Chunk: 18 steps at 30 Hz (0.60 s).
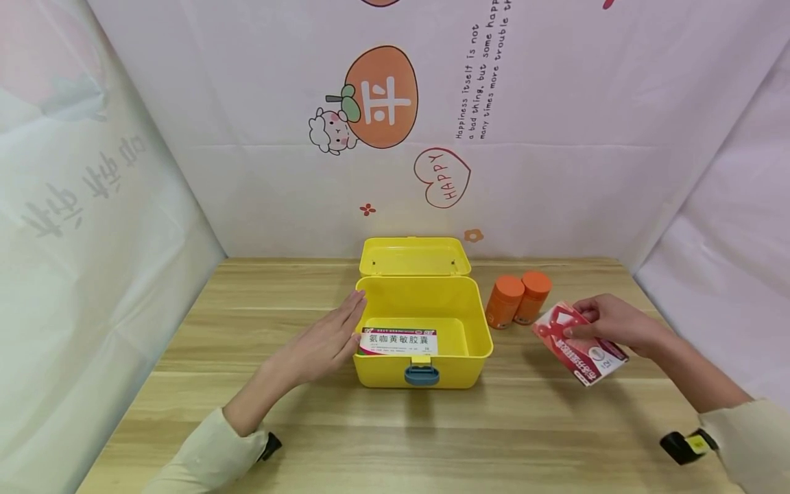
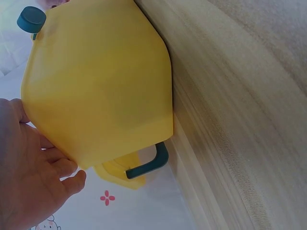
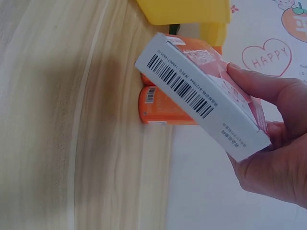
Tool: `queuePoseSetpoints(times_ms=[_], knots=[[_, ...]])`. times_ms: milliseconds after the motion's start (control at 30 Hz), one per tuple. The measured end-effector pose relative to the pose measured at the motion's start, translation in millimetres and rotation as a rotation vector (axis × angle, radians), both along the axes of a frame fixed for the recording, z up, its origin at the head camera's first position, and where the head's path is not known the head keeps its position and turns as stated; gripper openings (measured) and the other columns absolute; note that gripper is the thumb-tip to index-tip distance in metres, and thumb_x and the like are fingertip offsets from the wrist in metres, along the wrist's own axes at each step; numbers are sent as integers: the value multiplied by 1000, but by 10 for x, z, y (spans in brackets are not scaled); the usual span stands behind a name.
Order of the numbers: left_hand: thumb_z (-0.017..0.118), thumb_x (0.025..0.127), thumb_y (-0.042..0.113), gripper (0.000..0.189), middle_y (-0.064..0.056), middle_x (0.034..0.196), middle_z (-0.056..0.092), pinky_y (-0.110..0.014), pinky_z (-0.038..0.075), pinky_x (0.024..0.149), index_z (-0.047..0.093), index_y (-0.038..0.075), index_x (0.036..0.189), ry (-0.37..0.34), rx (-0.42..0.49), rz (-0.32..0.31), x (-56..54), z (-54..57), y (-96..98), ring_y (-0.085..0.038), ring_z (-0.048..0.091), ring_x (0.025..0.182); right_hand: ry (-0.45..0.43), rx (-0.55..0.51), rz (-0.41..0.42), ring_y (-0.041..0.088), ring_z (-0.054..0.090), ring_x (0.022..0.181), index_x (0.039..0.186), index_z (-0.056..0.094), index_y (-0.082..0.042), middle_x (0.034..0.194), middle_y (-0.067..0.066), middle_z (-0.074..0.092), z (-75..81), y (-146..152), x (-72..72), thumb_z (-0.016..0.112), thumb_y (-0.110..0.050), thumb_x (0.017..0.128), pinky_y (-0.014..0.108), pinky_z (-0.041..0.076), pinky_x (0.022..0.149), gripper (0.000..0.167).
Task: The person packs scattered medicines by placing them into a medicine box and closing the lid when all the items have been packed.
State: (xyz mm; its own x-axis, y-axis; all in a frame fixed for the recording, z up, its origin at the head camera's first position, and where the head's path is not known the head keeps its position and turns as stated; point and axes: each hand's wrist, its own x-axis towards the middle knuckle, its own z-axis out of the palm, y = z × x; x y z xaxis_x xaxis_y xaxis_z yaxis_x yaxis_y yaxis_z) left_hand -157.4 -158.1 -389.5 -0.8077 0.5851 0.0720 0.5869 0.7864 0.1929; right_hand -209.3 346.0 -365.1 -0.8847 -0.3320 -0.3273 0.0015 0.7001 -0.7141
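My right hand (image 1: 611, 321) pinches a red and white medicine box (image 1: 574, 346) above the table, to the right of a yellow storage box (image 1: 420, 374). In the right wrist view the medicine box (image 3: 201, 96) turns a white barcoded side to the camera, thumb on its printed face. Fairly straight fingers of my left hand (image 1: 327, 343) rest along the storage box's left rim. The storage box stands with its lid (image 1: 415, 259) tipped back. Inside, at the front left, lies another medicine box (image 1: 398, 342), white with Chinese lettering, partly hidden by the front wall.
Two orange bottles (image 1: 505, 302) stand side by side just right of the storage box. A blue-green latch (image 1: 422, 374) juts from its front, and a dark handle (image 2: 148, 165) shows at its back. A printed white cloth (image 1: 543, 199) hangs behind the wooden table (image 1: 259, 315).
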Motion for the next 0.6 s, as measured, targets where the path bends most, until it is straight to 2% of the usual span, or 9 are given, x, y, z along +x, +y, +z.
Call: queuePoseSetpoints(times_ms=[267, 600], knots=[[38, 107, 32, 65, -11, 169, 8, -45, 26, 123, 14, 1, 159, -4, -3, 6, 0, -8, -4, -25, 11, 157, -8, -67, 6, 15, 68, 69, 134, 42, 22, 90, 8, 68, 111, -76, 60, 68, -14, 92, 33, 61, 61, 61], [38, 107, 32, 65, -12, 169, 9, -45, 26, 123, 14, 1, 158, 5, -3, 1, -8, -8, -1, -26, 12, 156, 17, -77, 26, 15, 67, 71, 134, 45, 18, 94, 9, 69, 258, -255, 119, 67, -15, 93, 32, 61, 62, 57]])
